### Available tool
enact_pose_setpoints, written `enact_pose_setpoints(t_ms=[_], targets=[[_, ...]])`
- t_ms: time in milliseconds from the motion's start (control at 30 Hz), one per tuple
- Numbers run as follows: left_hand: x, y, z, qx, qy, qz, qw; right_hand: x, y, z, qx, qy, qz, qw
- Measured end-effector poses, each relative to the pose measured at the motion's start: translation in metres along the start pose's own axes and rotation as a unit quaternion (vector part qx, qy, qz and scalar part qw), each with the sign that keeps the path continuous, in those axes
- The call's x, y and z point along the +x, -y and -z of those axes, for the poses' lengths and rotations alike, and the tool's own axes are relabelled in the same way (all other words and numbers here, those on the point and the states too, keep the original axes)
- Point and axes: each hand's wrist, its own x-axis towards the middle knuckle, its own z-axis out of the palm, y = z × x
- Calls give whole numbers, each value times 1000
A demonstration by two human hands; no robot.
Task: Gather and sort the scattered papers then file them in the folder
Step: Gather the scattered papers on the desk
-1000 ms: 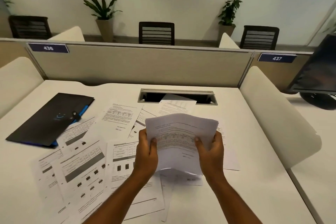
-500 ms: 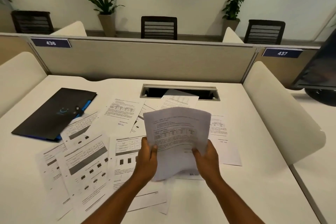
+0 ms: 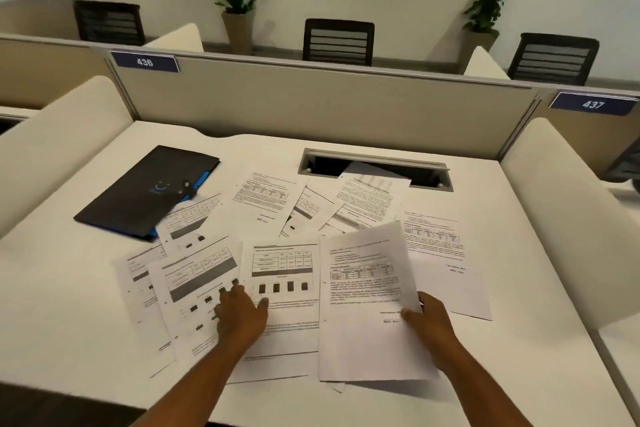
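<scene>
Since the earlier frames the left hand (image 3: pixel 242 314) has let go of the held sheaf (image 3: pixel 367 305) and dropped to the scattered papers (image 3: pixel 277 204) on the counter (image 3: pixel 519 340), while the sheaf has come down lower and tipped to the right. The left hand's grip is loose: its fingers lie spread and fairly straight, fingertips touching a chart sheet (image 3: pixel 194 277) just left of the sheaf, holding nothing. The right hand (image 3: pixel 429 322) pinches the sheaf at its right edge, thumb on top of the printed face, the other fingers hidden beneath. The sheaf's lower part lies close over the counter and its top corner lifts clear of the sheets behind it. More printed sheets fan out overlapping beyond and left of the sheaf. The black folder (image 3: pixel 145 194) lies closed, well to the sheaf's far left, one sheet's corner overlapping its near edge. A cable slot (image 3: pixel 377 166) sits beyond the sheaf, a page poking into it.
</scene>
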Motion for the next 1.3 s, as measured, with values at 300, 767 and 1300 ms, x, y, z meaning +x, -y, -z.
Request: enact_pose_setpoints(t_ms=[300, 767, 1300], targets=[[-3, -6, -1, 90, 7, 12, 996, -10, -2, -31, -7, -19, -14, 1000], [27, 19, 20, 55, 56, 11, 997, -36, 8, -69, -20, -57, -31, 998], [70, 96, 89, -6, -60, 140, 988, -44, 61, -148, -172, -105, 58, 978]])
